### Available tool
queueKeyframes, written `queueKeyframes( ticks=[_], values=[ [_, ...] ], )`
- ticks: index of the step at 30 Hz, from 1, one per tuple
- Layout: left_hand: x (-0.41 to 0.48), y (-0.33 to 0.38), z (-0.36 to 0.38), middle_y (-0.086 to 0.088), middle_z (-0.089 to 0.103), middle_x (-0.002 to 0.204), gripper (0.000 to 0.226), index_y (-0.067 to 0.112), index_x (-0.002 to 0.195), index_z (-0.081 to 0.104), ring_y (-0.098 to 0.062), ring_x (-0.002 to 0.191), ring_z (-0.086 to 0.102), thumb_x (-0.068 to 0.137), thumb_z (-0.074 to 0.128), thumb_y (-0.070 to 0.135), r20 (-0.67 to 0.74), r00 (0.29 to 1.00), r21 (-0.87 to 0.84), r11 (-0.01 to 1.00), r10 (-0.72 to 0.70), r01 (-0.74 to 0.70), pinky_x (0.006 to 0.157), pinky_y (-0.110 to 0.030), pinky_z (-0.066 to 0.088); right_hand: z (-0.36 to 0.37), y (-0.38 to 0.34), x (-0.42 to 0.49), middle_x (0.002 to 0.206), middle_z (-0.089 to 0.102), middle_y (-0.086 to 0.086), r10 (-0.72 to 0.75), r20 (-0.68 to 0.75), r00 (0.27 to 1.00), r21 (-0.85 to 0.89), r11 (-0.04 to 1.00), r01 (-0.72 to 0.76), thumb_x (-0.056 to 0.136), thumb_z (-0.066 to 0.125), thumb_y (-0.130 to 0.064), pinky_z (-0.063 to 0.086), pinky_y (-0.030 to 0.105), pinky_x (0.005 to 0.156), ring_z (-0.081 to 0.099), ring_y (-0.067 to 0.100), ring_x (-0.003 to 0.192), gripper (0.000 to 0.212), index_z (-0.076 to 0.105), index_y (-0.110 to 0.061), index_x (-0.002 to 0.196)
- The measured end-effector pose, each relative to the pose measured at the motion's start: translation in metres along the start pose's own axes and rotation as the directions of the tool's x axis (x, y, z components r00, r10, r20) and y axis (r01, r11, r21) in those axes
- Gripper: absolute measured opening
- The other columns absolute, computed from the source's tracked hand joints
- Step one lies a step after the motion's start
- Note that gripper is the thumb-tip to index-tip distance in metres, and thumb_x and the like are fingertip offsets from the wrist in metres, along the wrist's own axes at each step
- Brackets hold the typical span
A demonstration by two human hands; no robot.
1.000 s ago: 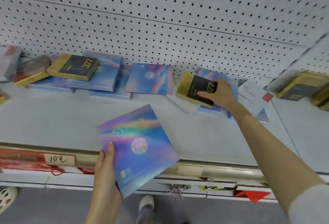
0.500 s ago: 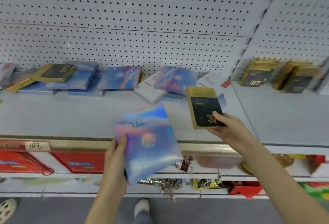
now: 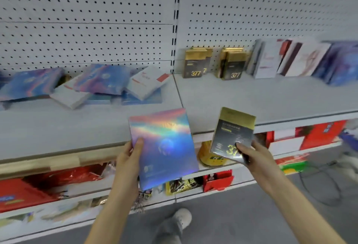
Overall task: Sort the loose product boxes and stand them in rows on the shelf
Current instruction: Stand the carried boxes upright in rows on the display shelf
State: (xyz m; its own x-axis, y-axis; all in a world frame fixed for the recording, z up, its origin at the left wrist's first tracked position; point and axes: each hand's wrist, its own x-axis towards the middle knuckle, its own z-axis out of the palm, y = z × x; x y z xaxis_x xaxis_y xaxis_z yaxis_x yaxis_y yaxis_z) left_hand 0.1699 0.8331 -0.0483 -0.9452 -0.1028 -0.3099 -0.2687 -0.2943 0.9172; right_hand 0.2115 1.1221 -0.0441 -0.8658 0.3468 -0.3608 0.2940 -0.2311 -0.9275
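My left hand [image 3: 128, 154] grips a flat iridescent blue box [image 3: 164, 147] by its left edge, thumb on the front, in front of the shelf lip. My right hand [image 3: 251, 155] pinches a black-and-gold "377" box [image 3: 231, 133] at its lower corner, held upright just right of the blue one. On the grey shelf [image 3: 251, 96], two short rows of standing 377 boxes [image 3: 193, 63] lean against the pegboard. To their right stand white-and-red boxes [image 3: 269, 59] and blue ones [image 3: 341, 63], blurred. Loose blue and white boxes [image 3: 108, 85] lie in a heap on the left shelf section.
A pegboard back wall [image 3: 96, 21] rises behind the shelf, split by a slotted upright [image 3: 175, 30]. Lower shelves hold red packets [image 3: 321, 135] and a yellow container [image 3: 208, 154]. My shoe [image 3: 180, 218] shows on the grey floor, and a cable [image 3: 317, 183] lies to the right.
The view has swung right toward the standing rows. My right hand lifted the 377 box off the loose heap and carried it rightward and toward me; my left hand kept the blue box alongside.
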Motion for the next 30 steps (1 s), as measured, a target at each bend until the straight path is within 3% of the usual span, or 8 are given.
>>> queueKeyframes(
  ticks=[5,7,9,13,17,22,27,30],
  values=[
    [0.046,-0.011,0.057,-0.003,0.070,0.095,0.022,0.015,0.101,0.066,-0.020,0.084,0.063,0.095,0.053,0.032,-0.013,1.000,-0.045,0.999,0.019,-0.020,0.078,-0.038,0.050,-0.047,-0.025,0.056,0.114,0.071,0.010,0.014,-0.047,0.999,-0.014,1.000,-0.015,0.082,0.069,-0.017,0.047,0.037,0.097,0.066,0.025,0.108,0.040,0.060,-0.008,0.120],
    [0.077,-0.021,0.088,-0.001,0.069,0.091,0.021,0.016,0.098,0.065,-0.018,0.083,0.061,0.095,0.053,0.033,-0.045,0.999,-0.072,0.997,0.020,-0.023,0.074,-0.031,0.050,-0.065,-0.038,0.087,0.115,0.070,0.011,0.028,-0.068,0.997,-0.019,0.999,-0.029,0.074,0.076,-0.026,0.050,0.034,0.087,0.067,0.025,0.104,0.052,0.059,-0.008,0.120],
    [0.105,-0.026,0.117,-0.003,0.070,0.096,0.022,0.017,0.097,0.066,-0.021,0.090,0.062,0.095,0.054,0.035,-0.063,0.998,-0.067,0.997,0.027,-0.031,0.078,-0.033,0.051,-0.077,-0.054,0.117,0.113,0.070,0.011,0.034,-0.088,0.996,-0.053,0.998,-0.039,0.084,0.068,-0.018,0.051,0.025,0.074,0.068,0.021,0.096,0.035,0.060,-0.009,0.117],
    [0.152,-0.036,0.168,-0.008,0.070,0.107,0.028,0.020,0.097,0.069,-0.029,0.103,0.062,0.086,0.060,0.045,-0.092,0.995,-0.053,0.998,0.032,-0.037,0.094,-0.047,0.046,-0.091,-0.090,0.187,0.109,0.072,0.010,0.017,-0.056,0.998,-0.201,0.979,-0.027,0.090,0.061,-0.010,0.048,0.029,0.078,0.067,0.023,0.097,0.030,0.059,-0.010,0.120],
    [0.175,-0.036,0.179,-0.001,0.069,0.103,0.017,0.024,0.094,0.070,-0.020,0.095,0.061,0.095,0.056,0.034,-0.199,0.979,-0.058,0.997,0.034,-0.046,0.090,-0.045,0.048,-0.069,-0.105,0.248,0.096,0.075,0.003,-0.032,0.023,0.999,-0.269,0.962,0.037,0.088,0.062,-0.003,0.050,0.031,0.075,0.069,0.018,0.083,0.030,0.057,-0.008,0.117],
    [0.183,-0.025,0.160,0.005,0.067,0.094,0.017,0.020,0.094,0.065,-0.014,0.090,0.060,0.097,0.052,0.030,-0.391,0.918,-0.044,0.995,0.066,-0.091,0.079,-0.026,0.050,-0.013,-0.099,0.300,0.105,0.070,0.002,-0.032,0.220,0.975,-0.325,0.940,0.104,0.090,0.062,-0.004,0.053,0.040,0.087,0.066,0.022,0.097,0.026,0.058,-0.019,0.110],
    [0.173,-0.025,0.148,0.001,0.066,0.090,0.018,0.018,0.091,0.063,-0.015,0.082,0.060,0.096,0.053,0.032,-0.504,0.862,-0.026,0.996,0.058,-0.082,0.072,-0.028,0.050,0.040,-0.101,0.339,0.107,0.066,-0.004,-0.162,0.311,0.937,-0.411,0.866,0.286,0.090,0.062,-0.002,0.051,0.012,0.072,0.064,0.001,0.091,0.033,0.055,-0.014,0.120],
    [0.161,-0.029,0.147,0.005,0.069,0.081,0.020,0.017,0.089,0.064,-0.010,0.071,0.065,0.096,0.052,0.031,-0.515,0.855,-0.042,0.996,0.051,-0.084,0.063,-0.024,0.054,0.057,-0.101,0.361,0.113,0.065,-0.002,-0.248,0.329,0.911,-0.518,0.760,0.394,0.090,0.065,-0.009,0.050,0.014,0.081,0.062,0.010,0.101,0.034,0.054,-0.014,0.122]
  ],
)
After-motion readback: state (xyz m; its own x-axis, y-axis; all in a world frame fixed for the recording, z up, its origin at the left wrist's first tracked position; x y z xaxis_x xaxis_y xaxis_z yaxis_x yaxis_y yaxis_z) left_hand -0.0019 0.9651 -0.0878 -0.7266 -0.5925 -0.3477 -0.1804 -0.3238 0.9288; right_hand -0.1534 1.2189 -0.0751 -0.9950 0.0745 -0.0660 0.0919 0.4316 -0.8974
